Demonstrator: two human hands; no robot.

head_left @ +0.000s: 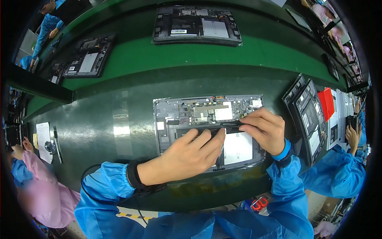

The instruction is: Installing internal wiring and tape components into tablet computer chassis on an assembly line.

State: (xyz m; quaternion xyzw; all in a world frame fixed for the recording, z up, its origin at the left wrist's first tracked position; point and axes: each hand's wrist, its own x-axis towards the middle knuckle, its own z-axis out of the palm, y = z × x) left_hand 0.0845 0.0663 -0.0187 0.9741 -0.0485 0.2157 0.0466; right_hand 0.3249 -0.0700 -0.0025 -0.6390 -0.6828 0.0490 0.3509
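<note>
Evidently this is a shared workroom, with co-workers in pink (49,195) and blue (336,171) sleeves at the lower left and right edges. A dark green bench (95,139) fills the middle, glossy under the light. Across the top runs a brighter green strip (127,57) bearing open chassis (197,26), probably to keep them off the working space; others lean in a stack (310,119) at right, perhaps for easy reach. The opened laptop chassis (175,129) lies flat at centre, insides up, squarely before the person. The left hand (183,157) rests its bent fingers on it, likely steadying; whether they grip anything I cannot tell. The right hand (266,129) pinches a small dark piece (235,123) between thumb and forefinger, presumably for fine control, beside the circuit board (211,112).
</note>
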